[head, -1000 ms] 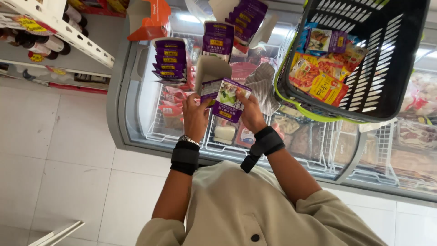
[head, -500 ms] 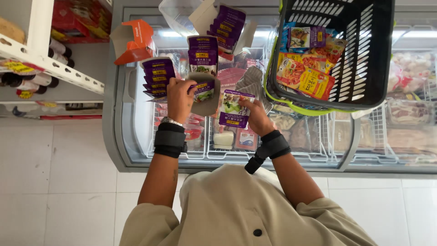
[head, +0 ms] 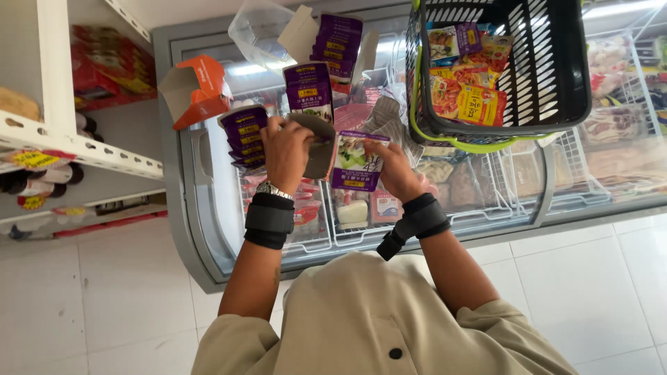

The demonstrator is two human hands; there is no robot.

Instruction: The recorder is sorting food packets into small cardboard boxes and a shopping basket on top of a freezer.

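The left hand [head: 286,147] is closed on a grey-backed pouch [head: 321,144], and the right hand [head: 397,170] pinches a purple pouch [head: 356,161] just beside it, above the glass-topped freezer [head: 208,208]. At two o'clock from the hands, a black shopping basket [head: 549,69] carries colourful packets [head: 467,90].

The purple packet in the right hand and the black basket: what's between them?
In the head view, crinkled clear plastic wrap sits between the purple packet in the right hand and the black basket.
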